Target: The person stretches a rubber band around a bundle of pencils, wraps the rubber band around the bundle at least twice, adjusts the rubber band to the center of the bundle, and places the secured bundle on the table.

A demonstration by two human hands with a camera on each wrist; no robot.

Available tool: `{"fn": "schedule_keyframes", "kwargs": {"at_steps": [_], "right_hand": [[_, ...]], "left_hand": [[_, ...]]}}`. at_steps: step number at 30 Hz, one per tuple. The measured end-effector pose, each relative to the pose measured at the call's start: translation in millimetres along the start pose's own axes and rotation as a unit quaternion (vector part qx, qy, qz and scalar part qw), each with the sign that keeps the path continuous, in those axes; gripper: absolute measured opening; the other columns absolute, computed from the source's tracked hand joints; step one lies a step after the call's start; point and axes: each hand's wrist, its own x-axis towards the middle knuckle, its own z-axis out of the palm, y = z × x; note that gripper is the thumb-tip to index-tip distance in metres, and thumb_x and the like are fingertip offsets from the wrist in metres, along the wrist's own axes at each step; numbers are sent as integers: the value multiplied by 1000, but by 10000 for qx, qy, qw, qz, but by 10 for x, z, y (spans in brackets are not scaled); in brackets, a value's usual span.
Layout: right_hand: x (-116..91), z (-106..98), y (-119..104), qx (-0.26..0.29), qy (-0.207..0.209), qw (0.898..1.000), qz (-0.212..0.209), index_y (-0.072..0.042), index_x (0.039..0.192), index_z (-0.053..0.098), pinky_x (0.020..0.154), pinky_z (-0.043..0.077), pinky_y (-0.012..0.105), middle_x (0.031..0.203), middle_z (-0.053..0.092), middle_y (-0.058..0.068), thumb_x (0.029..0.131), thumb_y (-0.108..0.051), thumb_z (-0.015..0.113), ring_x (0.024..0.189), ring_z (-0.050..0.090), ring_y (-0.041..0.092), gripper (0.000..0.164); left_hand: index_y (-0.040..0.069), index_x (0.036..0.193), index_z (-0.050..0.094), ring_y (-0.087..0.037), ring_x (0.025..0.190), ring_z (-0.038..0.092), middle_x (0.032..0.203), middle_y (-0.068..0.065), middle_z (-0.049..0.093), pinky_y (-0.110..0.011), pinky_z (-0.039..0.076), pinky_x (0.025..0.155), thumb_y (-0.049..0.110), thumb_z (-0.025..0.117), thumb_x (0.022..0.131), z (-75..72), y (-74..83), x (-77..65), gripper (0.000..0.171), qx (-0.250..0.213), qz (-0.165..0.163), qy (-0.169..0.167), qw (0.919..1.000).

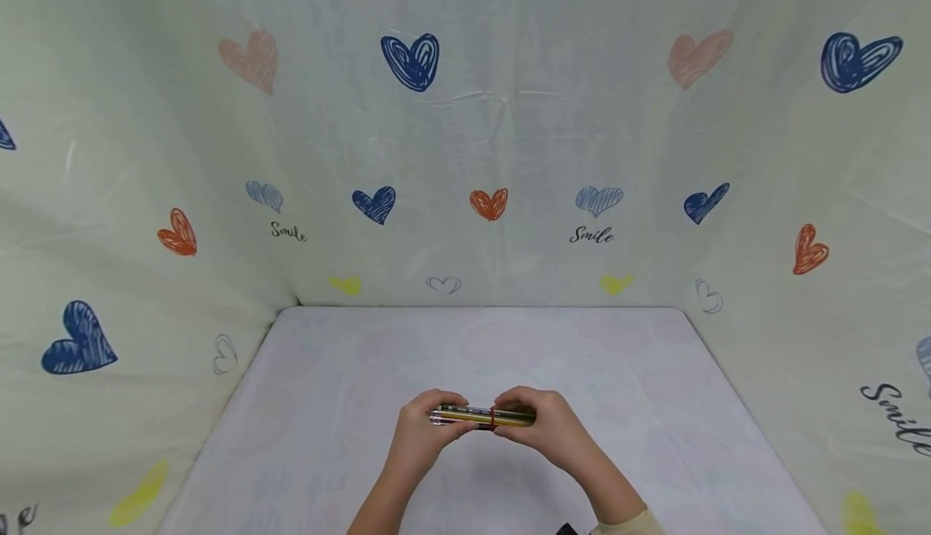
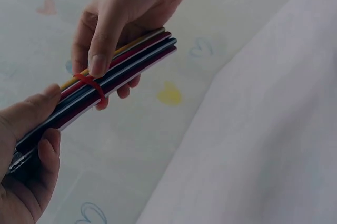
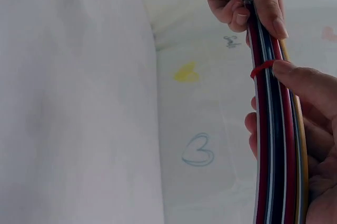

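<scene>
Both hands hold one bundle of slim striped pencils (image 1: 473, 415) level above the table. My left hand (image 1: 425, 428) grips one end, thumb on one side and curled fingers on the other; shiny tips (image 2: 17, 161) show there. Toward the opposite end, my right hand (image 1: 551, 428) grips the bundle, its thumb by the red rubber band (image 3: 262, 69) that wraps the pencils. Dark blue, dark red and yellow sides with pale edges show in the wrist views. The right palm partly hides the far end in the head view.
A pale table (image 1: 349, 357) lies below the hands. Light cloth walls (image 1: 509, 139) with printed hearts and "Smile" lettering stand behind it and on both sides. A small dark object (image 1: 566, 529) shows near the right sleeve (image 1: 633, 524).
</scene>
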Motion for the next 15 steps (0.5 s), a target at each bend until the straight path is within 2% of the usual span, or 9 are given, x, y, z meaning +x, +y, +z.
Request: {"fn": "schedule_keyframes", "kwargs": {"at_steps": [7, 15], "right_hand": [[-35, -40, 53, -167, 15, 9997, 201, -19, 101, 70, 68, 53, 27, 93, 68, -10, 81, -16, 81, 79, 64, 7, 23], [-101, -27, 168, 35, 407, 9991, 149, -18, 100, 71, 69, 53, 28, 97, 68, -6, 79, -11, 82, 81, 63, 9, 25]], "left_hand": [[10, 94, 72, -20, 83, 64, 96, -5, 66, -24, 55, 63, 9, 88, 69, -66, -12, 3, 30, -29, -242, 92, 9997], [8, 100, 70, -19, 82, 62, 99, -8, 65, -24, 54, 62, 9, 90, 66, -173, -78, 4, 39, 305, -197, 389, 9986]]}}
